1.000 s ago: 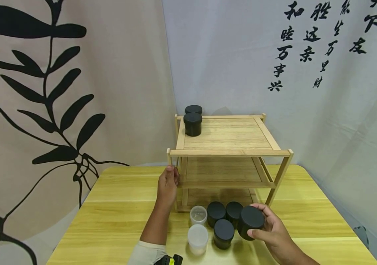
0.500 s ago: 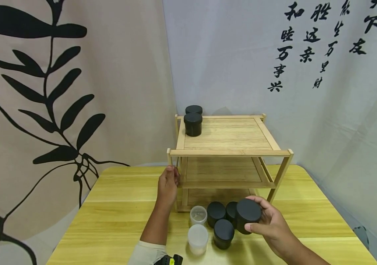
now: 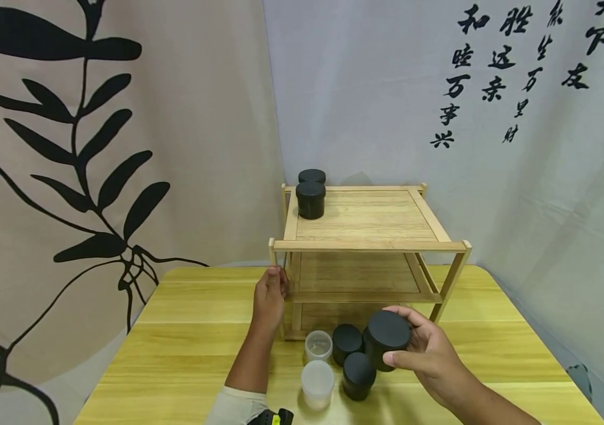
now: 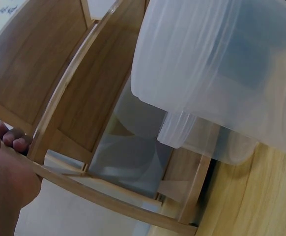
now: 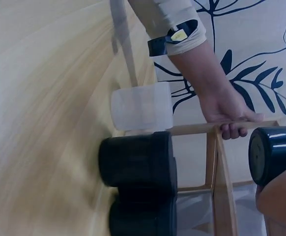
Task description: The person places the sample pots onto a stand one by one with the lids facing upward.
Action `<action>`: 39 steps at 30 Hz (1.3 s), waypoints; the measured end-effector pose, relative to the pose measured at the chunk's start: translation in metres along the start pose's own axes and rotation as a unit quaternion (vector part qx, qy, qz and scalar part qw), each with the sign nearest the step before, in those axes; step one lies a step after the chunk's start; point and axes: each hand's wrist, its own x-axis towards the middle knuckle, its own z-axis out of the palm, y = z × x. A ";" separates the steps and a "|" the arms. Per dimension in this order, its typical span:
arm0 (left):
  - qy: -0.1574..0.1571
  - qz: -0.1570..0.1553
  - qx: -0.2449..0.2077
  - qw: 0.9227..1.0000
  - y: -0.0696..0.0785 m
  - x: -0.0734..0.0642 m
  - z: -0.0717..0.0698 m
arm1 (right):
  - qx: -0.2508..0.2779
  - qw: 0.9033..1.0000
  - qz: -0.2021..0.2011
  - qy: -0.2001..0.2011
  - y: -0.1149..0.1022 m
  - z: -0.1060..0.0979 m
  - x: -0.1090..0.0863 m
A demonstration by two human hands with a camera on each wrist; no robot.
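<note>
Legible text: black brush-style Chinese calligraphy on grey backdrop cloth, upper right, in vertical columns. Readable chars incl. 和, 睦, 万, 事, 兴. Smaller columns too cursive to read. No labels on jars.

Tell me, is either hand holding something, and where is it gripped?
The right hand holds a black lidded jar by its sides, lifted off the table. The left hand grips the front left post of the wooden shelf rack.

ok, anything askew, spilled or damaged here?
Nothing stands out. The wooden rack stands square, the jars on the table are upright, and the black jar in the right hand is merely tilted.
</note>
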 end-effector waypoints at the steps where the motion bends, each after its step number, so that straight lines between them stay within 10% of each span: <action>1: 0.001 0.000 -0.001 1.000 0.000 0.000 0.000 | 0.000 1.000 0.001 -0.001 -0.001 0.001 0.001; 39: -0.002 0.001 0.002 1.000 0.000 0.000 0.001 | -0.052 0.994 0.008 0.093 -0.059 0.042 0.050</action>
